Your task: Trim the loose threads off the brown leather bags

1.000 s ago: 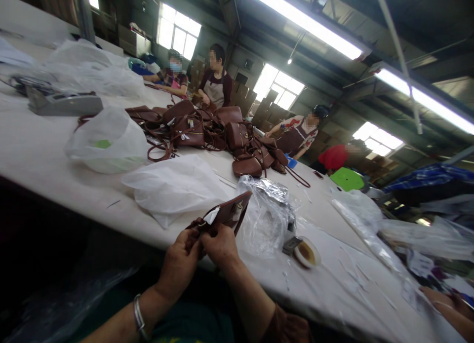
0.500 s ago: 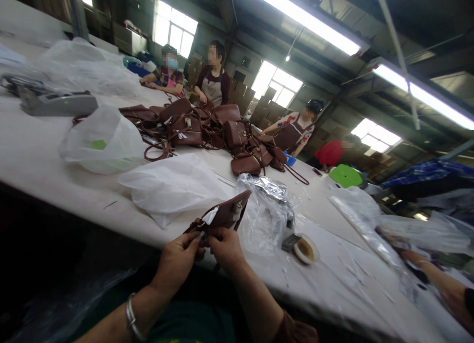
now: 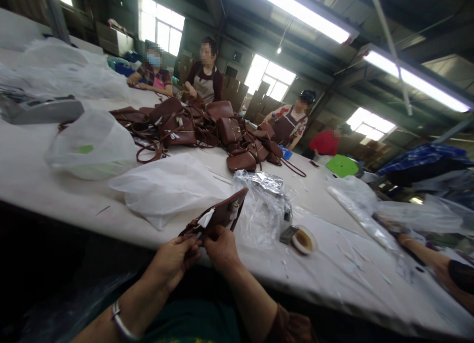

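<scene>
My left hand point(image 3: 171, 261) and my right hand point(image 3: 221, 245) meet at the near edge of the long white table point(image 3: 44, 185). Both pinch the near end of a small brown leather bag point(image 3: 218, 215) with a white tag on it. The bag tilts up and away from me over the table edge. A metal bracelet point(image 3: 120, 324) is on my left wrist. Just beyond the bag lie a crumpled clear plastic bag point(image 3: 264, 209) and a white plastic bag point(image 3: 168, 185).
A pile of brown bags point(image 3: 207, 131) lies mid-table. A roll of tape point(image 3: 303, 240) sits right of my hands. A bagged white bowl point(image 3: 92, 145) is at left. Several people work along the far side; another person's arm point(image 3: 425, 256) rests at the right.
My view has shifted slightly, so everything slid left. My fingers have moved along the bag's near edge. The other person's arm at right has come further onto the table.
</scene>
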Demonstrator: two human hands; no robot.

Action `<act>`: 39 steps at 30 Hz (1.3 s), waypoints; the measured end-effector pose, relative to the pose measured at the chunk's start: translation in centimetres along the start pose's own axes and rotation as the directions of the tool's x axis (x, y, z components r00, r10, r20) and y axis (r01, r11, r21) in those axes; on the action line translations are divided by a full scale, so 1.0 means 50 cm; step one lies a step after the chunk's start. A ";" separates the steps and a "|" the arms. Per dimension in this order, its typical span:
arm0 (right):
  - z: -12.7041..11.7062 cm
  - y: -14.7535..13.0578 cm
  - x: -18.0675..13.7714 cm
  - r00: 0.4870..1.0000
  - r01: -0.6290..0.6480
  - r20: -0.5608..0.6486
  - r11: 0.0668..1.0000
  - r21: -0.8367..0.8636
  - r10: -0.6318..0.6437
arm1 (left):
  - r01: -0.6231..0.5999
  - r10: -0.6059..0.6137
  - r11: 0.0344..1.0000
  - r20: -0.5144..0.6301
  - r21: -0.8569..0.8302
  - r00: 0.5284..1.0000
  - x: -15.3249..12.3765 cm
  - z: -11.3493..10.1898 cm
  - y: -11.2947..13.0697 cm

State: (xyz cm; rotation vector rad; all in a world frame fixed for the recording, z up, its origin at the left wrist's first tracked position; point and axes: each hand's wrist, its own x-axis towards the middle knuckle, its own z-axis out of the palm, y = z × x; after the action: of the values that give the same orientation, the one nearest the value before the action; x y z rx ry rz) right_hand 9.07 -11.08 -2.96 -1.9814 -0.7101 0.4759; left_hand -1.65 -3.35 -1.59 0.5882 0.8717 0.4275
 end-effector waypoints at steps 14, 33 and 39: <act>0.029 0.032 0.021 0.999 -0.021 -0.048 1.000 0.004 0.021 | 0.159 -0.162 0.985 0.047 0.061 0.986 0.006 -0.011 0.019; 0.014 -0.025 -0.014 0.970 -0.239 0.150 0.881 0.409 0.193 | -0.030 0.022 0.963 0.032 0.267 0.999 0.000 -0.018 -0.008; 0.025 -0.017 -0.009 0.982 -0.187 0.050 0.929 0.318 0.181 | -0.096 0.100 0.926 0.007 0.364 0.995 -0.004 -0.031 -0.003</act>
State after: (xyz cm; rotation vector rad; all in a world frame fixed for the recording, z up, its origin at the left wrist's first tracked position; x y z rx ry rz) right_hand 7.77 -10.22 -2.81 -1.7412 -0.4261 0.6802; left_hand -3.03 -3.11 -2.35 0.9759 0.9431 0.3607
